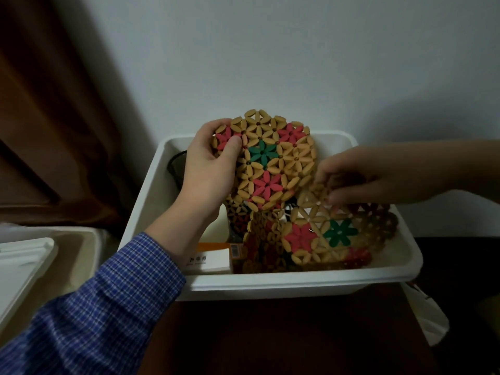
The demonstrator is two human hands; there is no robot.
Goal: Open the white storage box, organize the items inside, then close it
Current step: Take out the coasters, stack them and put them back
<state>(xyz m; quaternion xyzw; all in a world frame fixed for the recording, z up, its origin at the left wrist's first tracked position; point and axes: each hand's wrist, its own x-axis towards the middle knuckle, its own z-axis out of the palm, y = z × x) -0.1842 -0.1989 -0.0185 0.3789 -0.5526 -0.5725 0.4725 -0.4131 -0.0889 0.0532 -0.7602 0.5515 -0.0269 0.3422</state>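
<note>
1. Right now the white storage box (270,282) stands open at the middle of the view, on a dark wooden surface (284,336) and against a pale wall (270,50)
2. Its lid (21,266) lies off to 9 o'clock of the box, on another pale container (78,255)
3. The left hand (205,174), in a blue checked sleeve (108,307), reaches in from 7 o'clock and holds a round mat of tan beads with red and green flowers (273,161) upright above the box; the thumb lies on the mat's face at its 10 o'clock edge and the fingers (216,125) curl round the rim, clamped on it
4. The right hand (359,177) comes in from 3 o'clock, blurred, with its fingertips pinched together on the upper edge of a second beaded mat (324,234)
5. That second mat sags inside the box towards 4 o'clock, and more beadwork stands folded beneath it near the front wall
6. An orange and white carton (216,255) lies at the box's 7 o'clock corner, partly under the left wrist
7. A dark mesh thing (176,169) shows in the 10 o'clock corner, mostly hidden behind the left hand
8. A white bag (427,315) hangs just beside the box at 4 o'clock, and a brown curtain (54,104) fills the view at 10 o'clock
</note>
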